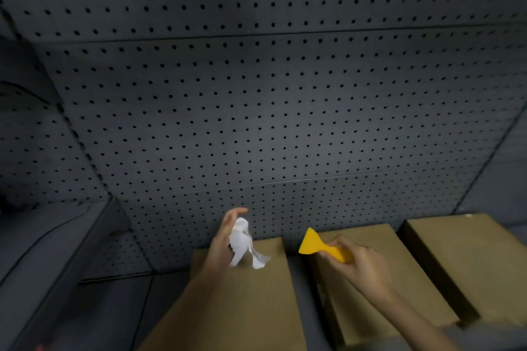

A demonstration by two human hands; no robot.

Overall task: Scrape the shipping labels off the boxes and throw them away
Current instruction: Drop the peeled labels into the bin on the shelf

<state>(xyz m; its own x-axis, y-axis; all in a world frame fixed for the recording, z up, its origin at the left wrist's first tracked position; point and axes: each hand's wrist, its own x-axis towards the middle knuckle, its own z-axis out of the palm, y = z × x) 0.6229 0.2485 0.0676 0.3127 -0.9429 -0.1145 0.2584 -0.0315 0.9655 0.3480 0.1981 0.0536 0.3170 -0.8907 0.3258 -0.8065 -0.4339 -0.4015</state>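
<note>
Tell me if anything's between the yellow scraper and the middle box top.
Nothing visible. The right hand holds the yellow scraper just above the middle box, with only open air between. The left hand holds crumpled label paper off to the side.

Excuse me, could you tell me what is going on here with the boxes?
A person is stripping shipping labels off cardboard boxes. The left hand holds a crumpled white label above the left box, while the right hand grips a yellow scraper over the middle box. A third box sits to the right. No labels show on the visible box tops.
</note>
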